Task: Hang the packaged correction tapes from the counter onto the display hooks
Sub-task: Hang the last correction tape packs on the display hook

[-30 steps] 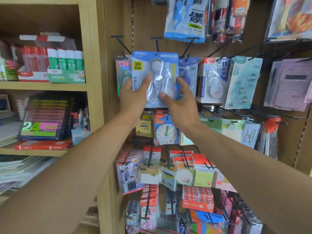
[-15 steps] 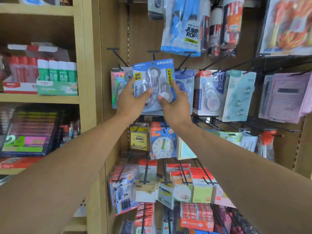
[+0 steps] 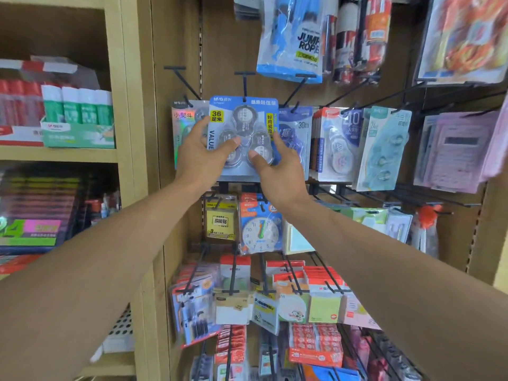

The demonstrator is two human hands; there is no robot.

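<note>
A blue correction tape pack (image 3: 244, 116) with three clear tape dispensers under a blister sits flat against the display wall. Its top hole is at a black display hook (image 3: 244, 83) that juts out above it. My left hand (image 3: 202, 158) grips the pack's lower left side, thumb on the blister. My right hand (image 3: 277, 166) holds the lower right side, thumb on a dispenser. Other correction tape packs (image 3: 338, 144) hang on hooks to the right.
An empty hook (image 3: 180, 78) sticks out to the upper left. A jump rope bag (image 3: 294, 39) hangs above. Sticky notes and a toy clock (image 3: 259, 226) hang below. A wooden shelf (image 3: 57, 154) with glue sticks stands on the left.
Both hands have shifted the blue pack so its top hole now sits at the hook; the camera has tilted up and closer to the wall.
</note>
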